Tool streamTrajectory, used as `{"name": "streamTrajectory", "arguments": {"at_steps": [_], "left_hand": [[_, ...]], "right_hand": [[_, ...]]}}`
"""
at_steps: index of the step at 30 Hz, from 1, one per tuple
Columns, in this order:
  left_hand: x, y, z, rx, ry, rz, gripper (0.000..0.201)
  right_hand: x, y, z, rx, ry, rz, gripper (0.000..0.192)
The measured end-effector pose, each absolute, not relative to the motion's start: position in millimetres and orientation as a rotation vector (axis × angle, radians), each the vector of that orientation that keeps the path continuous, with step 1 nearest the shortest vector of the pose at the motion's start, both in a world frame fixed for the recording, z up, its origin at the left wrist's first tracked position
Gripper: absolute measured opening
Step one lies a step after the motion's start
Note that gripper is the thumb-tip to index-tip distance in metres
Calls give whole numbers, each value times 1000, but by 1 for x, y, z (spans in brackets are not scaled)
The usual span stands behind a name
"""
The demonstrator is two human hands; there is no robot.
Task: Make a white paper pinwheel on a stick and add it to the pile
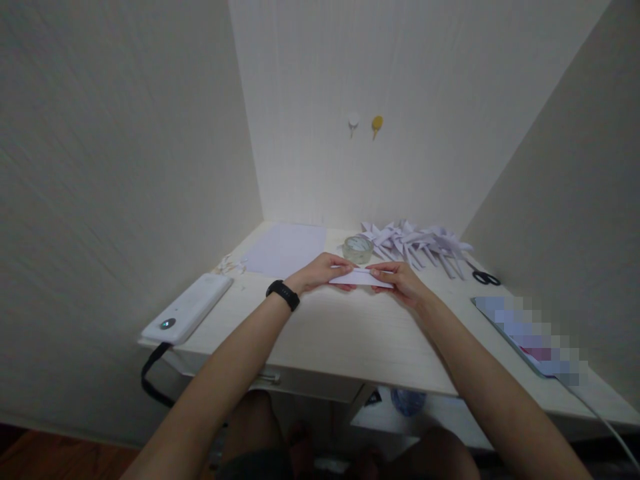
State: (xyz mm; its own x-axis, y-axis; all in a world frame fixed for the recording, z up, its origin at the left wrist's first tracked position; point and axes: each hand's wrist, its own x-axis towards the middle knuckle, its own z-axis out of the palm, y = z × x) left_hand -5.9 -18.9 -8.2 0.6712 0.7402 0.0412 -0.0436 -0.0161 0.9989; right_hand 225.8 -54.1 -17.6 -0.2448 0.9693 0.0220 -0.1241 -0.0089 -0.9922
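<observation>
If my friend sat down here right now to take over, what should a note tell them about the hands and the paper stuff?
Left hand: pressing down on the left end of the folded paper; a black band sits on that wrist.
Right hand: pinching the paper's right end.
The paper lies flat on the desk, partly folded into a narrow shape.
Behind it: tape roll, a pile of finished folded pieces, scissors, and a flat sheet at back left.
Done: many pieces folded. Left: this piece is not yet finished, and the sheet is unfolded.
</observation>
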Motion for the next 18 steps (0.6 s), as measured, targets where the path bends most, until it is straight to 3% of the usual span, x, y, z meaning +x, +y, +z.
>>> {"name": "streamTrajectory", "arguments": {"at_steps": [18], "left_hand": [[-5,-23,-3,1427,623,724,43]], "right_hand": [[226,-55,-17,-941,-1305,1467,36]]}}
